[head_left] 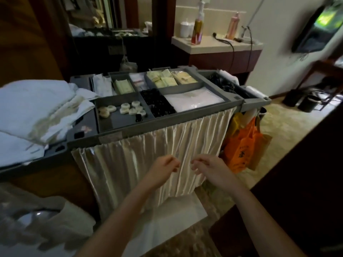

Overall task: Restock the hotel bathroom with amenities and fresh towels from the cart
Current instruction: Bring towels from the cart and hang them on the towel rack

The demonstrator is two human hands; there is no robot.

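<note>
Cream satin curtain (pixel 130 164) drapes the cart; just before it the left hand (pixel 163 170) and right hand (pixel 207 168) hover side by side, fingers loosely curled, holding nothing I can see. Parting it looks the step in hand, needing a pinch on each fold. Beyond, round white soaps (pixel 128 109) sit in the grey plastic cart tray (pixel 130 132), white towels (pixel 33 104) heaped at its left end.
</note>
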